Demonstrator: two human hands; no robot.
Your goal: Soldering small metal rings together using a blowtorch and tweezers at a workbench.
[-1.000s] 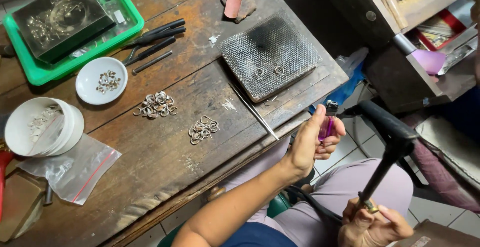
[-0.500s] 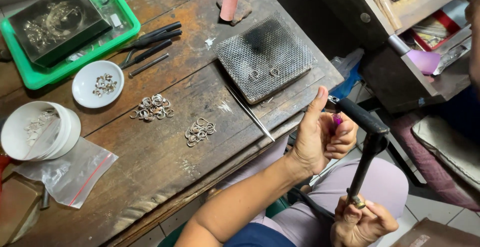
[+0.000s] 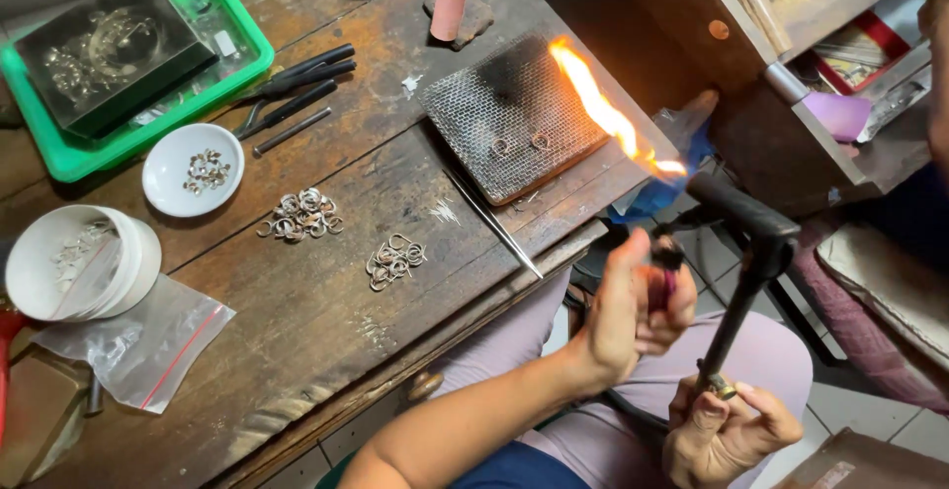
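My left hand is closed around a small purple lighter, held just below the head of a black torch. My right hand grips the lower end of the torch's stem, over my lap. An orange flame shoots from the torch's head up and left across a dark mesh soldering pad. Two small rings lie on that pad near its front edge.
On the wooden bench lie two heaps of metal rings, a white dish with more rings, long tweezers, black pliers, a green tray holding a black box, a white tub and a plastic bag.
The torch has lit: a long flame now blows over the mesh pad. My left hand with the lighter has come up against the torch's head.
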